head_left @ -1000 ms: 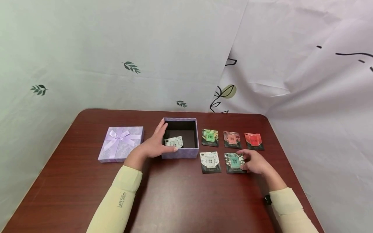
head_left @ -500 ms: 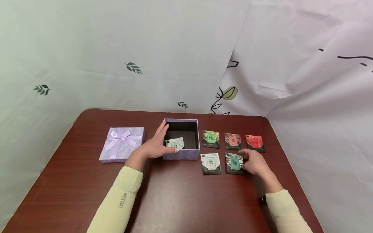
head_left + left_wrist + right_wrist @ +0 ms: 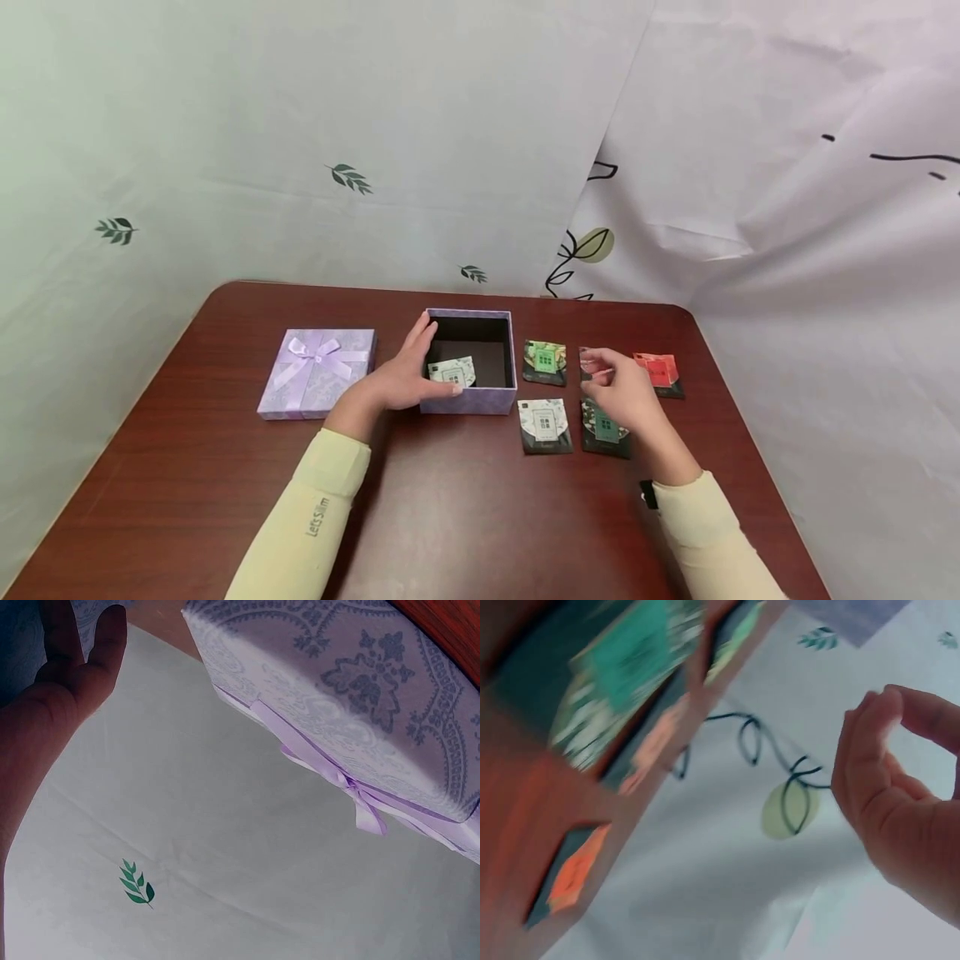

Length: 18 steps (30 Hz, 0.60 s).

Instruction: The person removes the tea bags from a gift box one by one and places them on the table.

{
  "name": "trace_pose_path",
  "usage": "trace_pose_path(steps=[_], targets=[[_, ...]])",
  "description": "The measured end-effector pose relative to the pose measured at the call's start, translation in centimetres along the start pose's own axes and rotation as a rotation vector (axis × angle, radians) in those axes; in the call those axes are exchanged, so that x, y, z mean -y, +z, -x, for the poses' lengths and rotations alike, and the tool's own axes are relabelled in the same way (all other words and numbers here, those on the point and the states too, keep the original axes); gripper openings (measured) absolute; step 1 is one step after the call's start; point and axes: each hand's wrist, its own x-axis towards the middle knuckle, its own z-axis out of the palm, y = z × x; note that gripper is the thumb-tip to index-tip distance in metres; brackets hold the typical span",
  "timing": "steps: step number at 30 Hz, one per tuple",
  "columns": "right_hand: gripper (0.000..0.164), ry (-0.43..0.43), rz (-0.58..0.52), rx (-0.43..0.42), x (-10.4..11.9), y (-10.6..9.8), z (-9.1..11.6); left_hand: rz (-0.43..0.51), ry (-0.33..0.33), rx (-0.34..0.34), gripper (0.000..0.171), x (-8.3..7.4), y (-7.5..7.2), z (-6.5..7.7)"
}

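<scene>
An open purple patterned gift box (image 3: pixel 468 402) with a dark inside stands near the table's middle. A white tea sachet (image 3: pixel 453 372) leans inside it at the front left. My left hand (image 3: pixel 401 373) rests at the box's left side, fingers along the left rim and thumb over the front edge. My right hand (image 3: pixel 628 392) hovers above the sachets, fingers bent with a gap to the thumb and nothing seen between them. Below it lies a teal tea sachet (image 3: pixel 606 435). The hand partly covers a pink sachet (image 3: pixel 586 360) behind.
A white sachet (image 3: pixel 544 427) and a green one (image 3: pixel 545 363) lie right of the box, a red one (image 3: pixel 661 372) farther right. The purple lid (image 3: pixel 292 393) with its ribbon bow sits left. A pale curtain (image 3: pixel 375 100) hangs behind the table.
My right hand has lifted from the teal sachet's right edge and moved up and to the left. The teal sachet stays on the table. My left hand keeps its place at the box.
</scene>
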Motion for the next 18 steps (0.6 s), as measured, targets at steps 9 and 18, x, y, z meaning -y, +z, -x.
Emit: trace_pose_path(steps=[9, 18], targets=[[0.034, -0.089, -0.125, 0.029, 3.3, 0.9, -1.1, 0.005, 0.006, -0.006, 0.117, 0.1, 0.1, 0.0], [0.033, -0.116, -0.246, 0.080, 5.9, 2.5, -2.4, 0.004, 0.001, -0.008, 0.118, 0.2, 0.1, 0.1]])
